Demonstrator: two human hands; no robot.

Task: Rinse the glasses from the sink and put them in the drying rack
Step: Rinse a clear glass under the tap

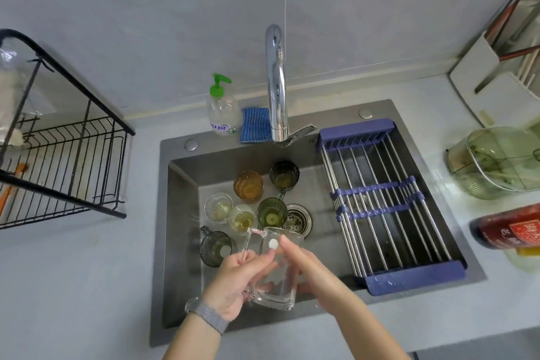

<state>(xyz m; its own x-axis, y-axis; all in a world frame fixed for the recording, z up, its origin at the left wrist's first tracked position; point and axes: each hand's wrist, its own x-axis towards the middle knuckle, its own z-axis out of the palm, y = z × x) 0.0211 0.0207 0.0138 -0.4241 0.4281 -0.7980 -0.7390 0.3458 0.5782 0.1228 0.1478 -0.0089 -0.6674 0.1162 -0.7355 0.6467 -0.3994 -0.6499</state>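
Note:
I hold a clear glass mug (277, 280) tilted over the near part of the sink (181, 213). My left hand (233, 283) grips its handle side. My right hand (301, 263) wraps round its right wall, fingers on the glass. Several glasses stand in the basin: an amber glass (248, 185), a dark green glass (284, 175), a green ribbed glass (271, 212), two clear glasses (218, 207) (242, 218) and a smoky mug (216, 248). The black wire drying rack (67, 161) stands on the counter at the left.
A chrome tap (276, 88) rises behind the basin, with a soap bottle (221, 107) and blue sponge (255, 125) beside it. A blue roll-up rack (388, 202) covers the sink's right side. The drain strainer (296, 219) is uncovered. A green container (496, 162) and red bottle (511, 226) sit at right.

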